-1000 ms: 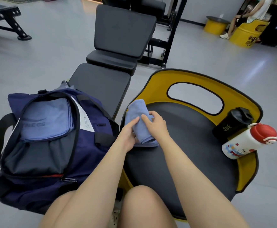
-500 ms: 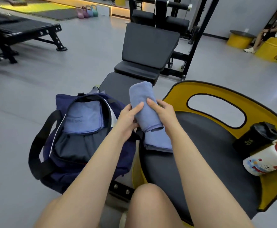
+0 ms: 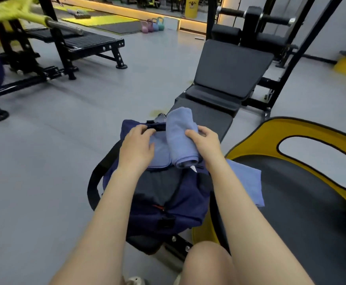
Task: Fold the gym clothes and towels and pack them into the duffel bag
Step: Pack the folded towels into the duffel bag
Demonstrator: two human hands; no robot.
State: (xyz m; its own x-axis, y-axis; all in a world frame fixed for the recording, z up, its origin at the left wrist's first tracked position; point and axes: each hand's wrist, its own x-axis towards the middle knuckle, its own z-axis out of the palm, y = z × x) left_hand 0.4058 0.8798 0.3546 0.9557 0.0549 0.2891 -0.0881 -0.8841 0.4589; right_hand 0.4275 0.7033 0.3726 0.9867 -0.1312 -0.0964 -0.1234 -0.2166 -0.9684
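A navy duffel bag (image 3: 180, 208) stands open on the floor in front of me. My right hand (image 3: 206, 144) grips a rolled blue towel (image 3: 181, 138) and holds it over the bag's mouth. My left hand (image 3: 137, 147) lies over a folded blue towel (image 3: 160, 153) inside the bag, its fingertips at the far rim of the opening; whether they pinch the rim I cannot tell. Another folded blue towel (image 3: 248, 182) rests on the black seat at my right.
A yellow-rimmed black seat (image 3: 303, 202) fills the right side. A black weight bench (image 3: 227, 79) stands just behind the bag. Another bench and rack (image 3: 71, 42) stand at the far left on the grey floor. My knee (image 3: 207, 262) is at the bottom.
My right hand has carried the rolled towel left from the seat to over the bag. My left hand let go of the roll and moved onto the towel inside the bag.
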